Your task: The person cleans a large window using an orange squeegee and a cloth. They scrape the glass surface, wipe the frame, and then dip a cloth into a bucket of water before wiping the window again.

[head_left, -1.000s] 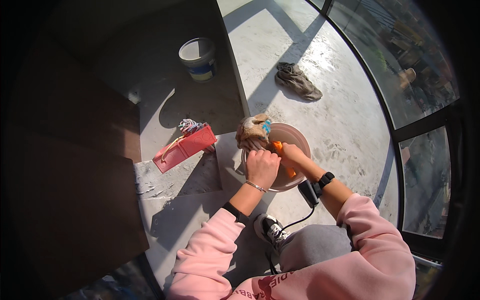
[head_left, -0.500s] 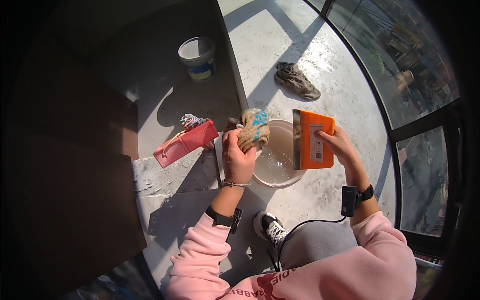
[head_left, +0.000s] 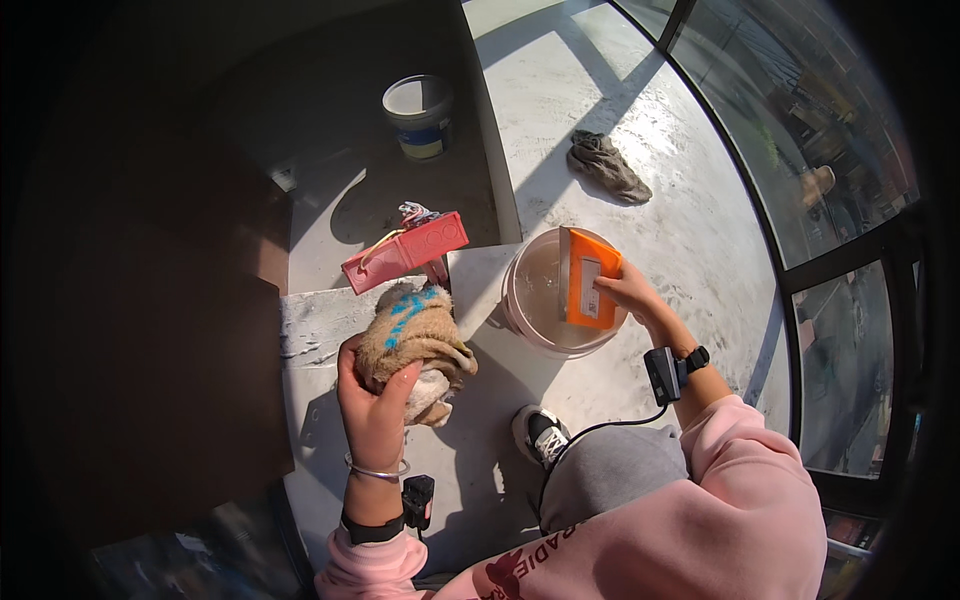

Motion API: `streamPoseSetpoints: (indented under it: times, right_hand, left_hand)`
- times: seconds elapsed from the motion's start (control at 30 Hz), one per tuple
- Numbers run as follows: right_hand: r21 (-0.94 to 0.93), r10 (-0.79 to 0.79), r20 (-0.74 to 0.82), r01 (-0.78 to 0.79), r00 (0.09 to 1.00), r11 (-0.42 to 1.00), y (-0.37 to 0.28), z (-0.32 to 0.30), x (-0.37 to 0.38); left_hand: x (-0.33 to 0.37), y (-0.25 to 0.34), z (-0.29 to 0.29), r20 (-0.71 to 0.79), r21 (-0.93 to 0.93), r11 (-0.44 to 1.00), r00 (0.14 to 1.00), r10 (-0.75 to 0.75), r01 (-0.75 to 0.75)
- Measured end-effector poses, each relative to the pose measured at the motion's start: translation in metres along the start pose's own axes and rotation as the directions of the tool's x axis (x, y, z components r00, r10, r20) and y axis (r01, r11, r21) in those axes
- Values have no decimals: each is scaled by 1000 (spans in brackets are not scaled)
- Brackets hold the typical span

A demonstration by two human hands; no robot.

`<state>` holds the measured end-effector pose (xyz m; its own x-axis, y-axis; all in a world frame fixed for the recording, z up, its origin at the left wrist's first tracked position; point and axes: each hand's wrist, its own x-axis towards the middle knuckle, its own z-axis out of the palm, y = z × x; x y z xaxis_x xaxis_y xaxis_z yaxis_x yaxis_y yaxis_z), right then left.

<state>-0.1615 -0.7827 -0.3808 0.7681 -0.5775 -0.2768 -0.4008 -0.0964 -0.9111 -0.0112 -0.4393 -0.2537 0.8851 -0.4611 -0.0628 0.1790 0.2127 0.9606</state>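
My left hand grips a bunched tan cloth with blue marks, held up just below the red electrical box. My right hand holds an orange putty knife with a wide metal blade, thumb on its pale label. The putty knife is over the right part of a white bucket with cloudy water in it, its blade toward the left. From this angle I cannot tell whether the blade's lower edge touches the water.
A red electrical box with bundled wires stands left of the bucket. Farther off, a second bucket sits in shade. A crumpled grey rag lies on the pale ledge near the windows. My shoe is close below the bucket.
My left hand has carried the cloth from the bucket's rim left and toward me. The putty knife in my right hand has moved left, over the bucket. The view has shifted slightly.
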Motion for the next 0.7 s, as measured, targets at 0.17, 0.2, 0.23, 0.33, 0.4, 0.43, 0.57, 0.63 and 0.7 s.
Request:
streamPoseSetpoints:
  times: [0.17,0.2,0.23,0.33,0.4,0.43,0.57,0.63,0.7]
  right_hand:
    - [-755,-404,-314,31,859,655,-15,29,-24]
    - [-646,-462,-262,201,847,736,-27,38,-27]
    - [-512,-504,-221,341,835,788,-40,49,-30]
    - [352,183,535,-414,825,839,-79,107,-32]
    - [285,204,837,-721,508,631,-95,156,-35]
    - [261,66,938,-821,339,508,-99,179,-36]
    - [313,-81,949,-944,306,101,-99,268,-40]
    - [407,121,870,-835,478,372,-95,275,-52]
    - [585,38,748,-686,662,432,-98,281,-62]
  left_hand:
    - [-10,0,-29,1,-136,989,999,-50,50]
    - [-11,-1,-34,-8,-124,992,999,-39,38]
    - [-13,-3,-37,-11,-89,996,1000,-7,6]
    - [-18,-13,-38,-5,85,993,997,83,-82]
    - [-26,-21,-34,34,298,950,995,90,-97]
    - [-30,-24,-33,68,434,893,992,104,-123]
    - [-49,-37,-40,339,682,579,895,292,-447]
    - [-51,-41,-60,164,516,791,944,285,-328]
    - [-47,-46,-86,-140,310,933,962,235,-183]
